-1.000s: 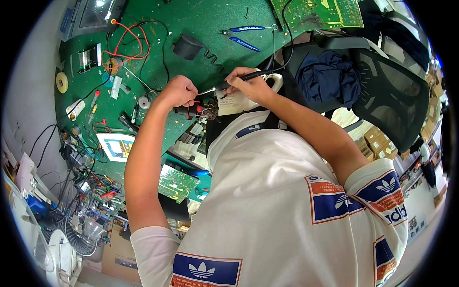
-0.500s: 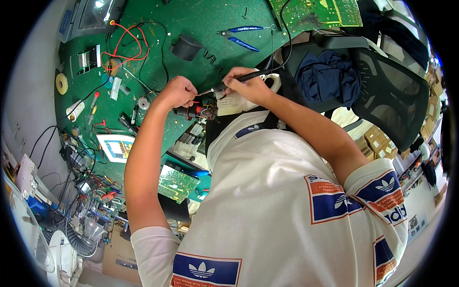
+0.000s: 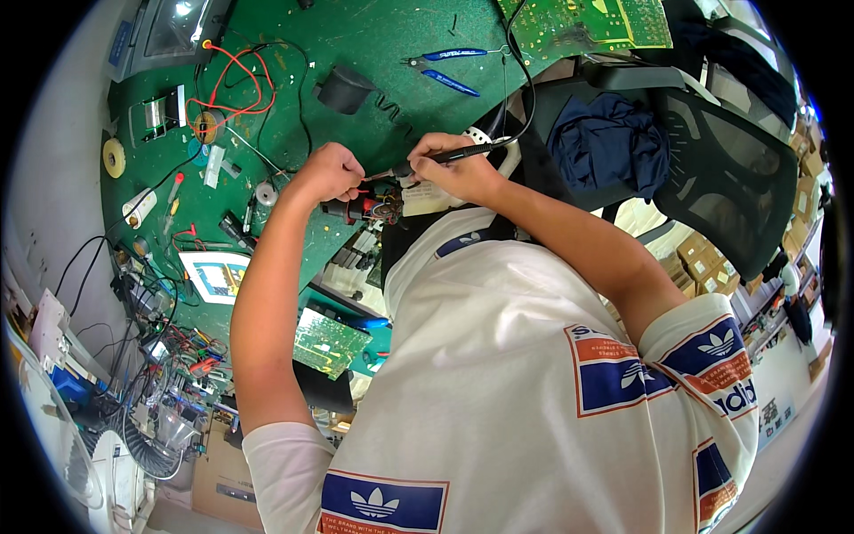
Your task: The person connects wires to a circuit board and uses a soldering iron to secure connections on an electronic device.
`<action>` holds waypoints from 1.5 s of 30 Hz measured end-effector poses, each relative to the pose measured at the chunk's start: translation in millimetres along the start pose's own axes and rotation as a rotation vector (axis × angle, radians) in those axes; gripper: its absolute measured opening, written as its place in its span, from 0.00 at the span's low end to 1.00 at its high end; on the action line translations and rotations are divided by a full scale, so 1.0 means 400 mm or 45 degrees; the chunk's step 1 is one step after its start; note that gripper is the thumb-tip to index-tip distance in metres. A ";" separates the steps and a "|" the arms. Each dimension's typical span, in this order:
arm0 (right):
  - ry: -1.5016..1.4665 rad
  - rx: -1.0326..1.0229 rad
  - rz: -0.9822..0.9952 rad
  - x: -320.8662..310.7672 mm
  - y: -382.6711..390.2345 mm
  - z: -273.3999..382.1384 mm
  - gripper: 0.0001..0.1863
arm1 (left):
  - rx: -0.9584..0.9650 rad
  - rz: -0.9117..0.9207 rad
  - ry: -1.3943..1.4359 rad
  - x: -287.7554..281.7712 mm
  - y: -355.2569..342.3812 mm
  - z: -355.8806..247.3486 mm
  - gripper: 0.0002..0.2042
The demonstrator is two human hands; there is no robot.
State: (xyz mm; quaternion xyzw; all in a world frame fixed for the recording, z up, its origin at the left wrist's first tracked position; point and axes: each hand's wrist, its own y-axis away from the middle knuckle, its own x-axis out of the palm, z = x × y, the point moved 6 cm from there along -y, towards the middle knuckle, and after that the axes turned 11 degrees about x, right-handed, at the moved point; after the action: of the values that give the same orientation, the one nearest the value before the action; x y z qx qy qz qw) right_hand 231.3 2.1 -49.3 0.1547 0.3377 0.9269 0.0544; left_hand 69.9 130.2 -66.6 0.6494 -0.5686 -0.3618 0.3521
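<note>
My right hand [image 3: 455,169] is closed around the black handle of a soldering iron [image 3: 458,153], whose metal tip points left toward my other hand. My left hand [image 3: 331,173] is pinched at the tip's end; what its fingers hold is too small to make out. Just below both hands, at the bench's near edge, lies a white device [image 3: 425,199] with a printed label. From its left end sticks a dark part with red and black wires [image 3: 378,209]. My right hand partly covers the white body.
On the green mat lie blue-handled cutters [image 3: 454,55], a black iron holder with a coil [image 3: 345,89], a solder spool [image 3: 208,125] and red test leads [image 3: 245,84]. A green circuit board [image 3: 596,31] is at the far right. An office chair [image 3: 725,169] with dark cloth stands right.
My right hand and the soldering iron have shifted slightly left, and the iron's cable has swung left with them. My left hand stays nearly in place.
</note>
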 end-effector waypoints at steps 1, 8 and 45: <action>-0.024 0.018 0.002 0.001 0.002 0.001 0.06 | 0.000 -0.002 -0.002 0.000 0.000 0.000 0.06; -0.084 0.029 0.017 0.002 -0.004 -0.003 0.05 | -0.012 -0.014 0.043 0.000 -0.001 0.007 0.06; -0.172 0.084 0.031 -0.010 -0.007 -0.010 0.06 | -0.064 0.004 0.208 -0.006 -0.003 0.028 0.06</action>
State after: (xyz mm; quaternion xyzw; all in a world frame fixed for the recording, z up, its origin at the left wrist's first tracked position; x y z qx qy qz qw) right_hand 233.8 1.2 -55.0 0.2225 0.3616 0.9034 0.0606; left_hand 60.6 132.2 -72.9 0.6669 -0.5296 -0.3214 0.4142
